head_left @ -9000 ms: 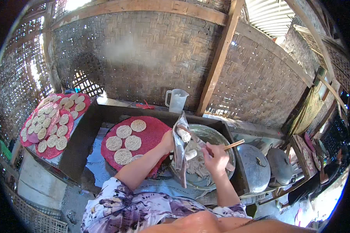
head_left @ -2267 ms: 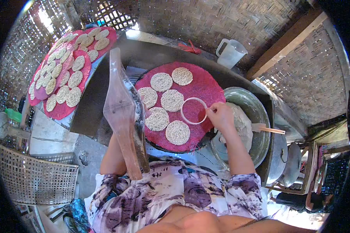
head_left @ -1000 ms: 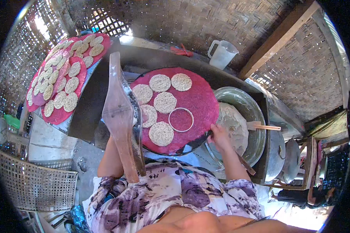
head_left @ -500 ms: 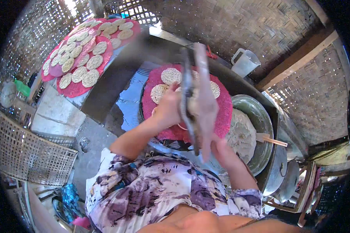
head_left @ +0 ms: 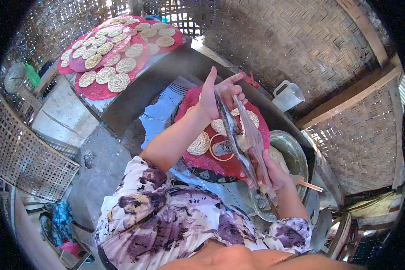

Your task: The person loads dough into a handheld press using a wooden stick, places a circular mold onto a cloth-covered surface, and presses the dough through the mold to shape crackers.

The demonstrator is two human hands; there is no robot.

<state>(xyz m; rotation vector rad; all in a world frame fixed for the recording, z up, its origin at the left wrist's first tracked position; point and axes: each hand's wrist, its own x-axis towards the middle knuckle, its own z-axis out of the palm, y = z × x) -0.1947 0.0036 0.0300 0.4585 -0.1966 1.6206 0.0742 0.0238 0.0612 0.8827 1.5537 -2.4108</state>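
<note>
Both hands hold a long wooden press (head_left: pixel 231 130) of two bars, tilted over a round tray covered in pink-red cloth (head_left: pixel 195 159). Pale dough (head_left: pixel 243 143) shows between the bars near the middle. My left hand (head_left: pixel 213 96) grips the upper end, with thumb and a finger stuck out and the others curled round the bars. Around the lower end is my right hand (head_left: pixel 276 173), its fingers partly hidden by the wood. On the cloth below lie several round, lacy noodle-like cakes (head_left: pixel 198 144). Beside them sits a ring (head_left: pixel 221 147), partly behind the press.
A large basin (head_left: pixel 301 155) of pale dough stands on the right, with a wooden-handled spatula (head_left: pixel 309 184) in it. A clear plastic jug (head_left: pixel 289 96) rests beyond it by the woven wall. More cakes (head_left: pixel 119 82) lie on red cloths at the upper left.
The press has gone from blurred, nearly upright in view to a steadier slant. My left hand has moved up to its upper end, uncovering the ring. The view has shifted slightly.
</note>
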